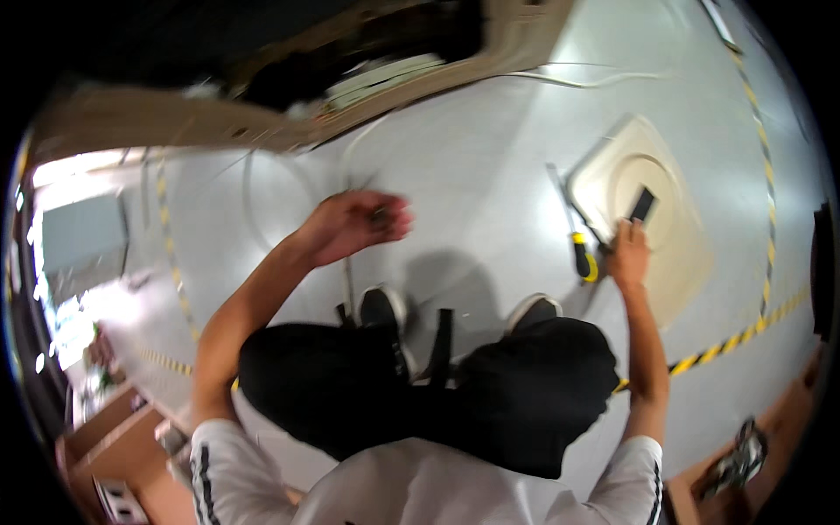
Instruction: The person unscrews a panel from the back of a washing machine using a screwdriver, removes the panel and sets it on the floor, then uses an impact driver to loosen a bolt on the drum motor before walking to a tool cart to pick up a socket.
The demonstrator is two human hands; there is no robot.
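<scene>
My left hand is raised above the grey floor, palm turned up and fingers curled around something small and dark that blur keeps me from making out. On the right, my right hand reaches over a cream plastic panel with a round recess. Its fingers close on the near end of a black rectangular piece. Just left of that hand lies a screwdriver with a yellow and black handle. A thin dark tool rests beside it, along the panel's edge; its kind is unclear.
A large beige appliance body with a dark open inside stands ahead. A pale hose or cable runs across the floor from it. Yellow and black tape marks the floor. Wooden boxes or shelves stand at the lower left.
</scene>
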